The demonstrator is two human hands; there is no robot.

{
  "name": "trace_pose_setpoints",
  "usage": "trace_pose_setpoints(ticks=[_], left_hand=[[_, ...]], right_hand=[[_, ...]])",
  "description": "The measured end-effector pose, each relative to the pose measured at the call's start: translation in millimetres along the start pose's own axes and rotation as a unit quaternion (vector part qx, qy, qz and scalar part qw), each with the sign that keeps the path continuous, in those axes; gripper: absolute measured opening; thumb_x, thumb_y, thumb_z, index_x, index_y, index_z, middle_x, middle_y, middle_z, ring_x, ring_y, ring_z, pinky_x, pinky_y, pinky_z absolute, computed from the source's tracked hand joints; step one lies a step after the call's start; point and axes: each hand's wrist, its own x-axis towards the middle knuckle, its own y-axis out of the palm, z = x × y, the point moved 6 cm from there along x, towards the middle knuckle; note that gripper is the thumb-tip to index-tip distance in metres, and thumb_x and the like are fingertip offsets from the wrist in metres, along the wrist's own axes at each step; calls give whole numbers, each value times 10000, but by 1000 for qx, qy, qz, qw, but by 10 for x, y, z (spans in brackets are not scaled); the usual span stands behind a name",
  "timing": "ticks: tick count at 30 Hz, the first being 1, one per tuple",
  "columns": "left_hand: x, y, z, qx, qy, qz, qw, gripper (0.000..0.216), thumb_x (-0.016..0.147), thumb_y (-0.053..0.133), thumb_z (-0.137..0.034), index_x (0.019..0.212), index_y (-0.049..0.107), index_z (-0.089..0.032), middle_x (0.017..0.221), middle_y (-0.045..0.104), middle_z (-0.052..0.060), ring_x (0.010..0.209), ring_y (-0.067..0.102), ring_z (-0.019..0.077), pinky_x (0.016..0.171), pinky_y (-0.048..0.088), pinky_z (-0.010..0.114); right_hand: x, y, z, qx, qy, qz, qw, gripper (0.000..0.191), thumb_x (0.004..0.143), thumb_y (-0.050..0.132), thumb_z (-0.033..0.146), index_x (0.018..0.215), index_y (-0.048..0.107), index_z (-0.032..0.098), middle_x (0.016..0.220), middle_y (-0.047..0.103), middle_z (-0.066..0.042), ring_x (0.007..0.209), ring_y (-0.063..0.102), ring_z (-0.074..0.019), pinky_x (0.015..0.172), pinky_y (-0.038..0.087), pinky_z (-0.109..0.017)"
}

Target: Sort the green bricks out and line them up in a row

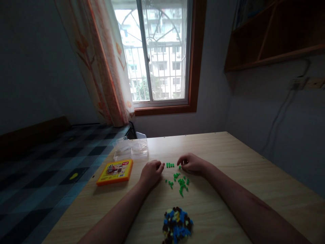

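Note:
Beside the left end of a short row of small green bricks (170, 165) rests my left hand (152, 172). Its fingers are curled in, and whatever may be inside them is hidden. At the row's other end, my right hand (191, 163) is closed, with thumb and fingertips at a small green brick (179, 167) close to the table. More loose green bricks (181, 184) lie scattered between my forearms. Nearer to me is a heap of blue, dark brown and pale yellow bricks (177, 224).
The wooden table (215, 145) carries a yellow-orange box (115, 172) at left and clear plastic trays (130, 149) behind it. A bed with a checked cover (63, 156) adjoins the left side. Beyond the table stands a window (165, 54); a wall shelf (274, 34) hangs at right.

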Motion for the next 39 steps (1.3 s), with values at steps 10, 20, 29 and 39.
trace_pose_setpoints(ticks=[10,20,29,39], left_hand=[[-14,0,13,2,-5,-2,1000,385,887,487,-372,558,502,-172,600,517,0,581,443,128,588,260,261],[-11,14,19,8,0,-4,1000,378,885,496,-362,558,500,-172,603,519,1,583,439,125,584,254,263],[-12,15,16,12,-2,-1,1000,378,887,501,-356,555,506,-175,599,530,4,582,442,130,586,255,267],[-16,-4,-8,16,-5,-2,1000,389,890,502,-355,546,503,-174,600,530,3,589,445,130,589,259,271]], right_hand=[[-67,-82,213,-64,-62,-37,995,194,760,614,167,826,796,156,753,705,-43,665,600,-130,636,439,-219],[-90,-7,275,-105,-90,-75,988,230,802,616,147,930,802,190,754,675,-43,622,571,-108,606,426,-212],[-86,-2,270,-117,-105,-80,984,224,824,602,152,920,801,190,764,675,-48,631,572,-109,615,427,-215],[-99,9,295,-126,-109,-74,983,228,826,598,135,924,796,192,797,676,-48,641,571,-109,622,425,-216]])
